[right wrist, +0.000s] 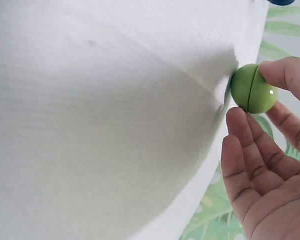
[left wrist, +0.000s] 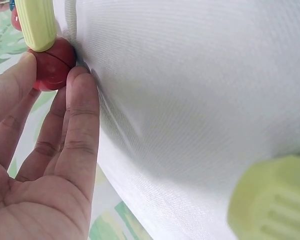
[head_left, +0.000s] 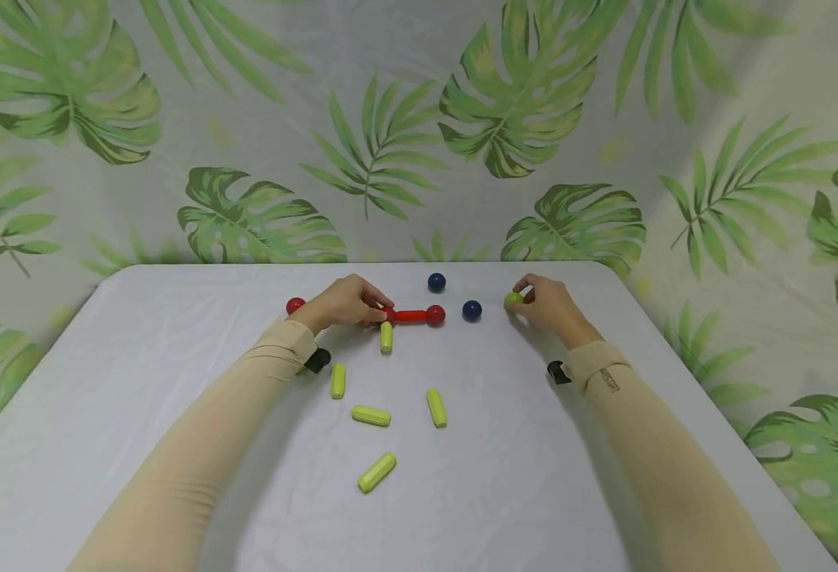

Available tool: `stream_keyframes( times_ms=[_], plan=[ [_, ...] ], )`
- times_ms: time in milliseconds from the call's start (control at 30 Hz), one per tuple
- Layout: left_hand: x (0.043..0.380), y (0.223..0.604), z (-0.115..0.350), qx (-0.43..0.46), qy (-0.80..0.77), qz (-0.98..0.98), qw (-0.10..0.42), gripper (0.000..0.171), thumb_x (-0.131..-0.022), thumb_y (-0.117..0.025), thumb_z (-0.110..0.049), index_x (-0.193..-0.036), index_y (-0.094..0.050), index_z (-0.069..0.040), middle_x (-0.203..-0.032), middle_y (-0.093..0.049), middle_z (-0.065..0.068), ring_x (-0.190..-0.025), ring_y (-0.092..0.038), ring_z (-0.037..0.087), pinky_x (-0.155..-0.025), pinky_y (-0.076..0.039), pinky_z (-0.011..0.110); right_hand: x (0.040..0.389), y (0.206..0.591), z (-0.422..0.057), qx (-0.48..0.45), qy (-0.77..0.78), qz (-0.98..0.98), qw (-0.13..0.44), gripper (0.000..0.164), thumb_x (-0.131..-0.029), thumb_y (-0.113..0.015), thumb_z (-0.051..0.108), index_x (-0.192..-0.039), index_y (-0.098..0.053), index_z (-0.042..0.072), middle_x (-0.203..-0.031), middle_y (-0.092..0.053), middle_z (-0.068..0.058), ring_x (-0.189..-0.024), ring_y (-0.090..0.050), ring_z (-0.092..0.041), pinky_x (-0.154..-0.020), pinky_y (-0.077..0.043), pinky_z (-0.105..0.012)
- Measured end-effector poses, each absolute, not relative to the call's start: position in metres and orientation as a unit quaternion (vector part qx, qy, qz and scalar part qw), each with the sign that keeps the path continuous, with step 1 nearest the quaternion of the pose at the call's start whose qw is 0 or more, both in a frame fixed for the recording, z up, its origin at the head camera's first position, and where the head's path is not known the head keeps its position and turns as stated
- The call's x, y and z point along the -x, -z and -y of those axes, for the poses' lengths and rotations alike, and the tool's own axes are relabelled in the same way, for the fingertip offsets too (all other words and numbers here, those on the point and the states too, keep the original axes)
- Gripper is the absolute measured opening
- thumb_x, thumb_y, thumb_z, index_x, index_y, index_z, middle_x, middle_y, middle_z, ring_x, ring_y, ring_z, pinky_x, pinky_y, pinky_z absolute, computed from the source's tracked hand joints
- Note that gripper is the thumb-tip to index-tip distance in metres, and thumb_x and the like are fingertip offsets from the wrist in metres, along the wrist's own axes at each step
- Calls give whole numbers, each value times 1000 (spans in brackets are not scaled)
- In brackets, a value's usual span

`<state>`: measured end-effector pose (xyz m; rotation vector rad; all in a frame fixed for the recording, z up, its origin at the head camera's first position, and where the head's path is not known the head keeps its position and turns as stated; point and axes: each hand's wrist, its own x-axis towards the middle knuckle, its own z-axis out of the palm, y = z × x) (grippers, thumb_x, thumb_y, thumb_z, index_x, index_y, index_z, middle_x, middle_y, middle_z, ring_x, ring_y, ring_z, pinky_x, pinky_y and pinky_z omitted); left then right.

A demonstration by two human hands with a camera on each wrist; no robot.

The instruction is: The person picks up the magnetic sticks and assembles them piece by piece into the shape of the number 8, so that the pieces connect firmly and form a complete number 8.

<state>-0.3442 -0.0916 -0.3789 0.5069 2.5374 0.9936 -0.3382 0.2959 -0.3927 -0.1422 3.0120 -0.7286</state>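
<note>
My left hand [head_left: 347, 303] pinches a red ball [left wrist: 52, 70] between thumb and fingers. That ball stands at the left end of a red rod [head_left: 411, 316], whose right end meets a second red ball [head_left: 436, 314]. A ribbed yellow-green rod [head_left: 386, 338] meets the pinched ball on its near side. Over at the right, my right hand [head_left: 549, 306] holds a green ball [right wrist: 253, 89] by thumb and fingertips, low at the white cloth. A seam line runs around the green ball.
Two dark blue balls, one farther back [head_left: 436, 282] and one nearer [head_left: 472, 310], lie between the hands. Another red ball [head_left: 295, 305] sits beside my left wrist. Several loose yellow-green rods [head_left: 371, 415] are scattered nearer me on the white table [head_left: 533, 477]. Leaf-patterned cloth [head_left: 247, 135] hangs behind.
</note>
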Motion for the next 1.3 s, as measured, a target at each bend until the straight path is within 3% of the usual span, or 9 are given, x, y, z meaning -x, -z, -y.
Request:
stream_keyframes(
  times_ms=[433,833,1300],
  plan=[
    [345,379,92,-178,-351,-900,186,30,-102,-74,-17,-132,-78,-12,-117,-78,11,-82,-66,17,-74,-52,24,325,393,-296,63,241,-968,21,40,-102,-72,30,-130,-64,3,-117,-74,-24,-97,-69,-33,-87,-56,-47],
    [341,377,91,-185,-350,-901,176,31,-102,-73,-16,-132,-77,-10,-120,-79,13,-83,-67,17,-74,-51,23,306,382,-284,95,257,-962,10,38,-101,-73,29,-128,-68,3,-114,-75,-21,-103,-71,-35,-91,-57,-49],
    [338,374,91,-183,-351,-901,177,31,-102,-74,-16,-133,-77,-9,-122,-79,14,-85,-68,18,-75,-50,22,286,367,-253,125,273,-954,17,35,-98,-78,29,-124,-70,7,-108,-76,-14,-98,-71,-27,-87,-57,-42]
  ],
)
